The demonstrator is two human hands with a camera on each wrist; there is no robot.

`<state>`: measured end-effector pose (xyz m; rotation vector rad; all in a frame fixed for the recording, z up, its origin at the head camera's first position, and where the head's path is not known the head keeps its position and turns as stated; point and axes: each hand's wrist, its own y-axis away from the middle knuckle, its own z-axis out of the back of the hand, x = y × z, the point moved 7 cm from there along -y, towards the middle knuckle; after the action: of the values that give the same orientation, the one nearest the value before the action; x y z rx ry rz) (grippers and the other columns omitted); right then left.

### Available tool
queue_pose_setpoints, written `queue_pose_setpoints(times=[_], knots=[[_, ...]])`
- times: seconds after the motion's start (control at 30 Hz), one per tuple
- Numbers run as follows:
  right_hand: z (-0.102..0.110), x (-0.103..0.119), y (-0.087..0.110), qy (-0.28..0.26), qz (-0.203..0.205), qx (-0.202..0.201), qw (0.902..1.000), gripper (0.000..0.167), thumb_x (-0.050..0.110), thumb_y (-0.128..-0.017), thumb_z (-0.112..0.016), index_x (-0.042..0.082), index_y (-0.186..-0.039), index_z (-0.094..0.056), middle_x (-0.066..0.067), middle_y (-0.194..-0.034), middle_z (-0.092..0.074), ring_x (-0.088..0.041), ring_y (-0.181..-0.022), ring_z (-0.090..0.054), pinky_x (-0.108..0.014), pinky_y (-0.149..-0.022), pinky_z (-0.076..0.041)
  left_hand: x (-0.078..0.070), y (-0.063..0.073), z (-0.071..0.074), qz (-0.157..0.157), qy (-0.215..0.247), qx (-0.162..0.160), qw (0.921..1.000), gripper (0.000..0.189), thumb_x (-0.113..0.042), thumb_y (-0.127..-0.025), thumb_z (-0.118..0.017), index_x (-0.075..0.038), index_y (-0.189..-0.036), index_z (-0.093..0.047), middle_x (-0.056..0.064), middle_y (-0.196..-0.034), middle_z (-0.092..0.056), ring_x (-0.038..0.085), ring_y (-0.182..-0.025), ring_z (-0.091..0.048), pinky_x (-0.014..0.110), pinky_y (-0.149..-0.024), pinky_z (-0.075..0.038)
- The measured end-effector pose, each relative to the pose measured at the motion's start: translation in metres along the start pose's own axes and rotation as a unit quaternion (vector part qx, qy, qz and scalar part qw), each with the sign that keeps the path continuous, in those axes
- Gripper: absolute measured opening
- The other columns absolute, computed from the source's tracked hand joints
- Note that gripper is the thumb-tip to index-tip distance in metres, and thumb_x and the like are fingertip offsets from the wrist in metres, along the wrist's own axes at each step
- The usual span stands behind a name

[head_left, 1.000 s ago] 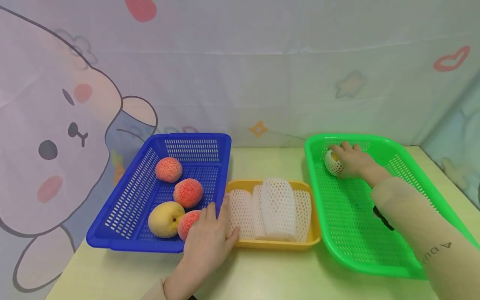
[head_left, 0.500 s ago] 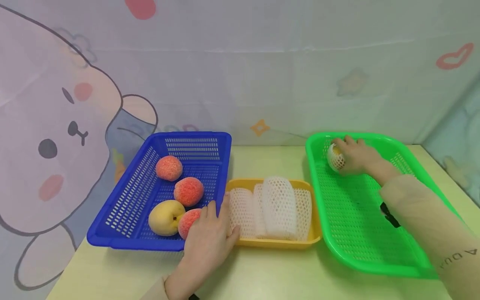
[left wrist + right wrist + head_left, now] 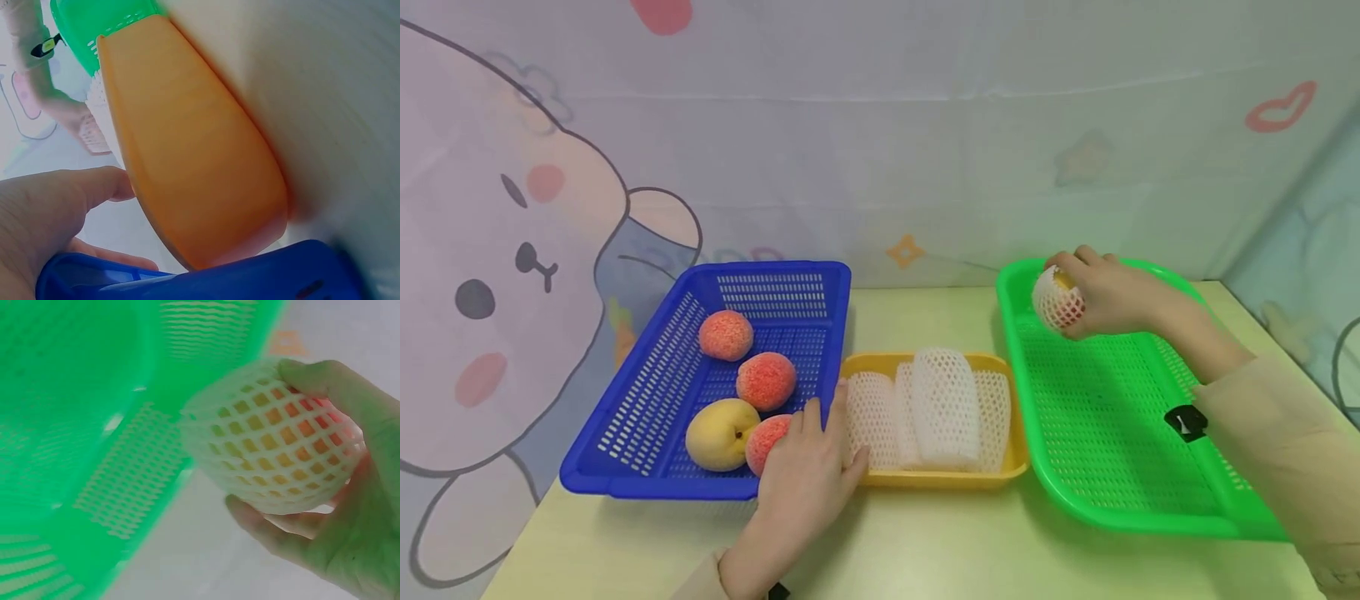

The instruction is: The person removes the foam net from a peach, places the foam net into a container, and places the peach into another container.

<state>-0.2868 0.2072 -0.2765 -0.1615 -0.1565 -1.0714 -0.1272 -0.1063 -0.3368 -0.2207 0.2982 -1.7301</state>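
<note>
My right hand (image 3: 1123, 292) grips a peach in a white foam net sleeve (image 3: 1058, 310) over the back left part of the green basket (image 3: 1131, 521). In the right wrist view, thumb and fingers curl round the netted peach (image 3: 275, 447), and yellow and red skin shows through the mesh. My left hand (image 3: 805, 471) rests over the front right corner of the blue basket (image 3: 662, 487), partly covering a red peach (image 3: 765, 442). Its thumb touches the rim of the yellow tray (image 3: 187, 137) in the left wrist view.
Inside the blue basket lie a yellow peach (image 3: 721, 435) and more red peaches (image 3: 766, 382). Several white foam net sleeves (image 3: 946, 408) fill the yellow tray between the two baskets. A printed cloth (image 3: 925, 150) hangs behind the table.
My right hand has raised the netted peach from the green basket's floor up to about its back rim. The left hand keeps its place; the head view has shifted slightly.
</note>
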Motion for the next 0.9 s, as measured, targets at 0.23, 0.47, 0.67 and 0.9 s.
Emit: queue_pose_setpoints(times=[0.23, 0.47, 0.67, 0.9], knots=[[0.025, 0.04, 0.037, 0.003, 0.025, -0.039, 0.9989, 0.078, 0.029, -0.065, -0.083, 0.013, -0.131, -0.045, -0.01, -0.11, -0.053, -0.027, -0.091, -0.057, -0.038, -0.066, -0.053, 0.002, -0.001, -0.002, 0.014, 0.024, 0.028, 0.9992, 0.077, -0.042, -0.083, -0.069, -0.007, -0.145, -0.039, 0.02, -0.109, -0.058, 0.026, -0.082, -0.056, 0.031, -0.047, -0.048], [0.047, 0.075, 0.078, -0.027, 0.042, -0.12, 0.9915, 0.077, 0.026, -0.066, -0.086, 0.02, -0.132, -0.047, 0.0, -0.114, -0.052, -0.018, -0.093, -0.055, -0.032, -0.068, -0.049, 0.003, -0.002, 0.01, 0.018, 0.045, 0.024, 0.9985, 0.075, -0.041, -0.085, -0.068, -0.006, -0.145, -0.039, 0.024, -0.125, -0.055, 0.035, -0.102, -0.061, 0.042, -0.053, -0.054], [0.05, 0.096, 0.105, -0.066, 0.064, -0.219, 0.9715, 0.092, 0.02, -0.059, -0.09, 0.019, -0.138, -0.044, -0.001, -0.119, -0.052, -0.016, -0.095, -0.055, -0.033, -0.067, -0.052, -0.005, -0.009, 0.038, -0.02, 0.05, -0.063, 0.9966, 0.069, -0.039, -0.085, -0.069, -0.008, -0.142, -0.044, 0.02, -0.129, -0.056, 0.034, -0.102, -0.06, 0.045, -0.07, -0.056], [0.035, 0.124, 0.118, -0.09, 0.119, -0.258, 0.9546, 0.096, 0.016, -0.054, -0.09, 0.01, -0.137, -0.042, -0.002, -0.122, -0.051, -0.006, -0.098, -0.052, -0.022, -0.068, -0.055, -0.02, -0.02, 0.058, -0.06, 0.122, -0.111, 0.9845, 0.053, -0.031, -0.085, -0.069, -0.01, -0.132, -0.055, 0.009, -0.118, -0.063, 0.027, -0.097, -0.062, 0.041, -0.074, -0.051]])
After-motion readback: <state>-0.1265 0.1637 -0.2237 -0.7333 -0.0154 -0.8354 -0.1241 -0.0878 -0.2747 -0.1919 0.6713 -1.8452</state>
